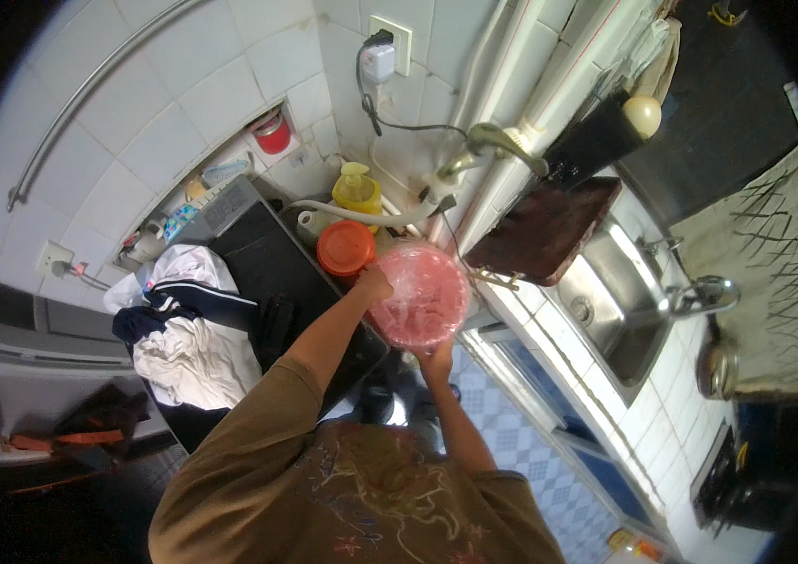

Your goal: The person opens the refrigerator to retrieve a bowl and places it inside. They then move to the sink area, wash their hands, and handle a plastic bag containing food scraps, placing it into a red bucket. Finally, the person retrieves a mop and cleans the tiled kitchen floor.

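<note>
A round pink plastic basin (423,299) with a glossy, streaked surface is held in front of me. My left hand (375,285) closes on its left rim, the fingers partly hidden. From the near side, my right hand (435,363) grips the bottom edge of the basin. An orange-red round lid or tub (346,248) sits just beyond my left hand. Behind it stand a yellow pump bottle (356,190) and a pale plastic bottle (310,224).
Clothes (194,345) lie on the black top of an appliance (250,247) at left. A brass-coloured tap (466,166) with a white hose (370,215) is on the wall. At right are a dark red tray (547,229) and a steel sink (600,310) in a tiled counter (561,338).
</note>
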